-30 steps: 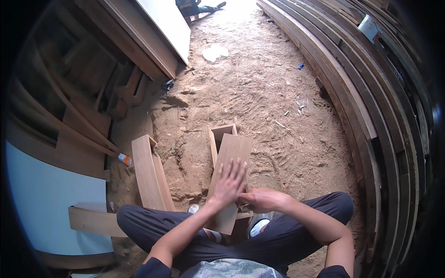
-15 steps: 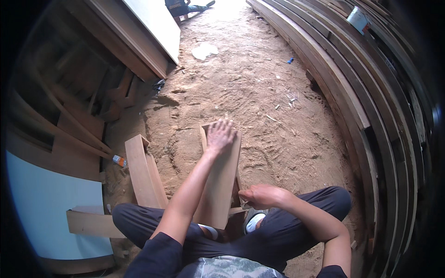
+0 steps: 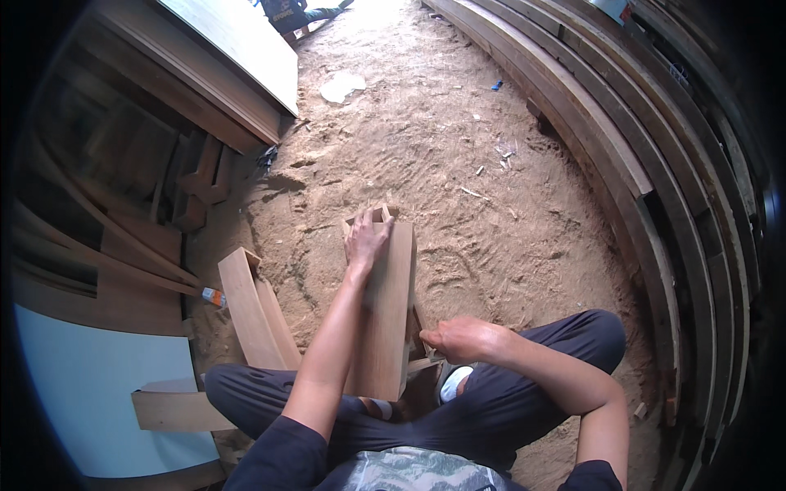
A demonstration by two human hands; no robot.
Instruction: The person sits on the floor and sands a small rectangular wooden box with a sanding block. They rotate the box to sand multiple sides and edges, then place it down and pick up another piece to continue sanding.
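A long, narrow wooden box-like piece (image 3: pixel 383 311) lies between my crossed legs, its smooth broad face up and its far end on the sandy ground. My left hand (image 3: pixel 367 239) grips its far left edge, the fingers bent over the end where thin wooden slats show. To the right of the piece's near end, my right hand (image 3: pixel 463 340) is closed into a fist with the thumb side toward the wood. Whatever the right fingers hold is hidden.
A similar wooden piece (image 3: pixel 250 307) lies to the left, near a small orange-and-white can (image 3: pixel 214 297). Another board (image 3: pixel 180 411) rests by a pale blue panel (image 3: pixel 102 385). Long stacked planks (image 3: pixel 606 139) line the right side. A person (image 3: pixel 286 16) sits far off at the top.
My left hand has gone from lying flat on the far end to gripping its left edge. The piece has turned slightly, and the right hand stays close by its near end.
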